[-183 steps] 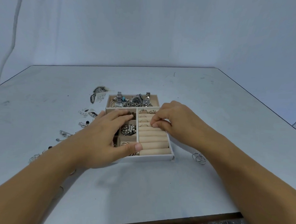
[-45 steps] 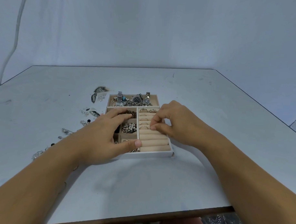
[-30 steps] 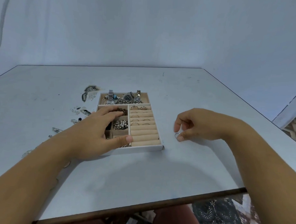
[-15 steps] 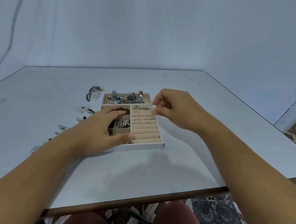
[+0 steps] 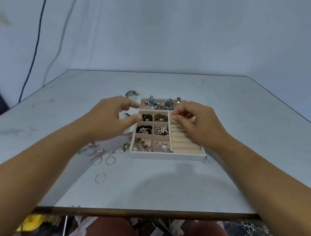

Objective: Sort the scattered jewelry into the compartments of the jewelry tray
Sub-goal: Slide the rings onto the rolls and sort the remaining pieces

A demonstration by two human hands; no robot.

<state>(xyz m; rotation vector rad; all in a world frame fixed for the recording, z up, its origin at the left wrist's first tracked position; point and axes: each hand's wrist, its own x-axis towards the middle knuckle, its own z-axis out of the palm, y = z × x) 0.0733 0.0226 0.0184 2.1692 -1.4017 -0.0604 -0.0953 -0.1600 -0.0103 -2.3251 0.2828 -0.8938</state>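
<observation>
A white jewelry tray (image 5: 167, 156) with beige compartments sits mid-table. Its small squares hold chains, pearls and a brooch; a long back compartment holds watches (image 5: 167, 102). My right hand (image 5: 195, 122) hovers over the ring rolls (image 5: 185, 145) on the tray's right side and pinches a thin silver ring (image 5: 172, 118) between thumb and fingertips. My left hand (image 5: 112, 119) is raised just left of the tray, fingers loosely spread and holding nothing. Several loose hoops and rings (image 5: 104, 159) lie on the table left of the tray.
More scattered pieces lie at the back left, among them a dark leaf-shaped item (image 5: 131, 93). A single hoop (image 5: 100, 177) lies nearer me. The table's front edge (image 5: 148, 213) runs below, and a dark cable (image 5: 35, 48) hangs down the wall on the left.
My right hand picked a ring off the table right of the tray and carried it over the ring rolls. My left hand lifted off the tray's compartments and moved left.
</observation>
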